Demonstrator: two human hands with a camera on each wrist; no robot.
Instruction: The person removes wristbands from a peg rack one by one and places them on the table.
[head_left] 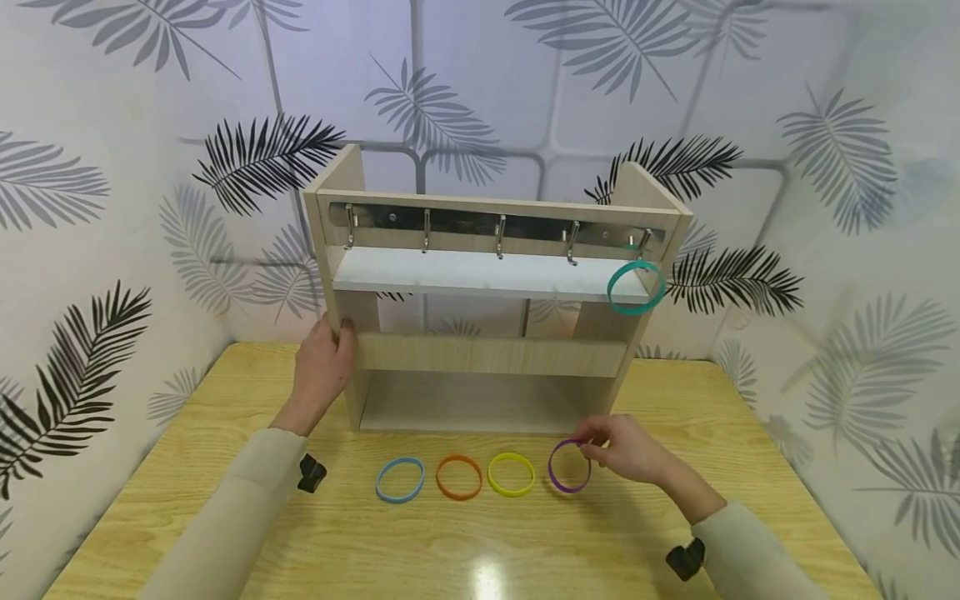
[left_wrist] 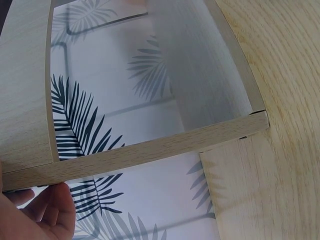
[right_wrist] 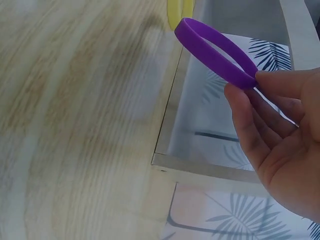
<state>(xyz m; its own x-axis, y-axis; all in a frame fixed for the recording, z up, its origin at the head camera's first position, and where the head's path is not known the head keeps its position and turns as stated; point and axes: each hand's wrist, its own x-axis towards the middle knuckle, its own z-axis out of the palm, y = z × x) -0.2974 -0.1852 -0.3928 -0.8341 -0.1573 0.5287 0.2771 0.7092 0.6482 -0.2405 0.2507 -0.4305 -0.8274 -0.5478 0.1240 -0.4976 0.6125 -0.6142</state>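
My right hand (head_left: 630, 448) pinches a purple silicone wristband (right_wrist: 212, 56) between thumb and fingertips, in front of the shelf's lower right corner. The band looks raised off the table in the right wrist view. My left hand (head_left: 322, 367) grips the left side panel of a small wooden shelf (head_left: 487, 354), partly hidden behind that panel. A metal rail with several hooks (head_left: 500, 237) runs across the shelf's upper front. From the far right hook hangs a teal wristband (head_left: 633, 310).
On the table (head_left: 420, 550), in a row before the shelf, lie a blue wristband (head_left: 400, 500), an orange wristband (head_left: 459, 497) and a yellow wristband (head_left: 512, 493). A leaf-patterned wall (head_left: 480, 100) stands close behind the shelf and along both sides.
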